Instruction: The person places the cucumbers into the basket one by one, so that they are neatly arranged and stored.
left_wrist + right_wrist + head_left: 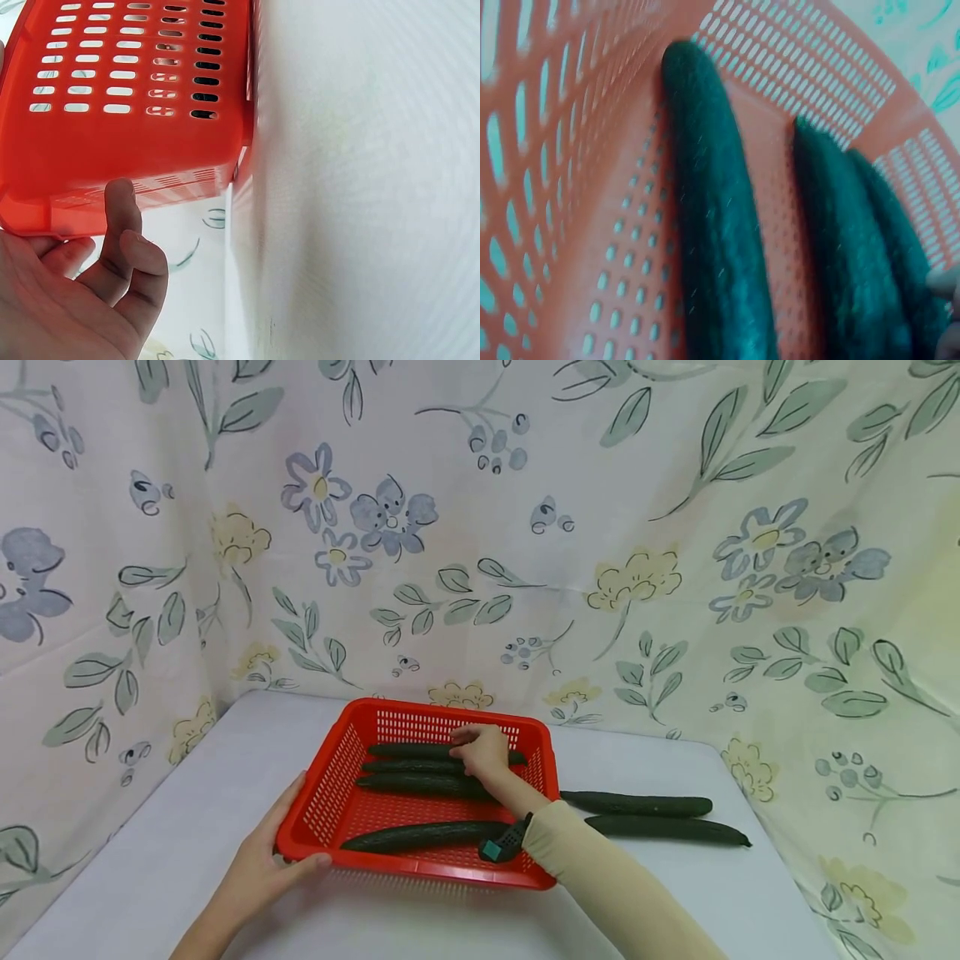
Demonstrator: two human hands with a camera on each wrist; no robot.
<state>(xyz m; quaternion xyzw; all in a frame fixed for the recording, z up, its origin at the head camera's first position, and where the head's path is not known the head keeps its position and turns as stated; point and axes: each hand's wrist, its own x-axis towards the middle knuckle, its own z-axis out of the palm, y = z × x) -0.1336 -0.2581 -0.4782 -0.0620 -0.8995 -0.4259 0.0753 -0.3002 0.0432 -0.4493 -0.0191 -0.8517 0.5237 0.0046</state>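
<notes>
A red plastic basket [442, 864] with slotted walls sits on the table, several long dark-green cucumbers lying in it. My left hand [258, 860] holds its near left corner, thumb on the front rim and fingers along the left side; curled fingers [131, 255] show under the rim in the left wrist view. Inside the basket, my right hand [483, 752] is over the rearmost cucumber [405, 750], fingers loosely bent and fingertips right at it. One cucumber [420, 837] lies along the front wall, apart from the three at the back. The right wrist view cuts off most of that hand.
Two more cucumbers [645, 804] [675, 829] lie on the white table [630, 893] just right of the basket. A floral cloth [480, 635] hangs behind and beside the table. The right wrist wears a dark watch-like device [504, 845].
</notes>
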